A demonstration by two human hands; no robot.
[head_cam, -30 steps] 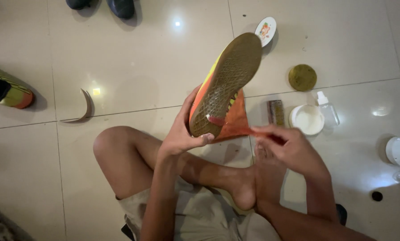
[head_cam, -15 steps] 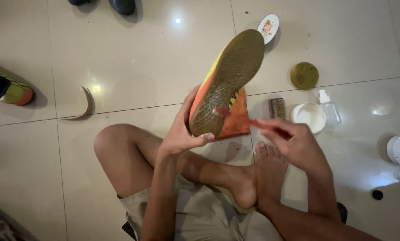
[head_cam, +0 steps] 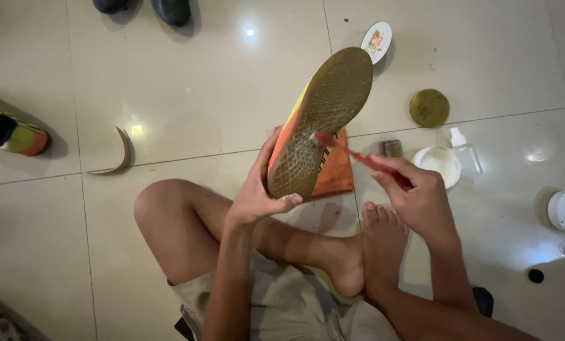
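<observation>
I sit cross-legged on a tiled floor. My left hand (head_cam: 257, 199) grips the heel of an orange and yellow sports shoe (head_cam: 323, 120), held sole up and tilted away from me. My right hand (head_cam: 418, 196) holds a red toothbrush (head_cam: 352, 151) whose bristle end rests against the shoe's dirty tan sole near its middle. An orange cloth (head_cam: 336, 177) lies on the floor under the shoe.
A second yellow-orange shoe (head_cam: 8, 129) lies at the left edge, a loose insole (head_cam: 115, 158) near it. A round tin (head_cam: 429, 107), a small brush (head_cam: 391, 148), a white bowl (head_cam: 439, 164), a spray bottle (head_cam: 465, 151) and white lids (head_cam: 377, 41) sit to the right. Dark shoes (head_cam: 169, 9) stand at the top.
My right hand has moved the toothbrush from the cloth's edge up onto the shoe's sole. The shoe stays held in my left hand.
</observation>
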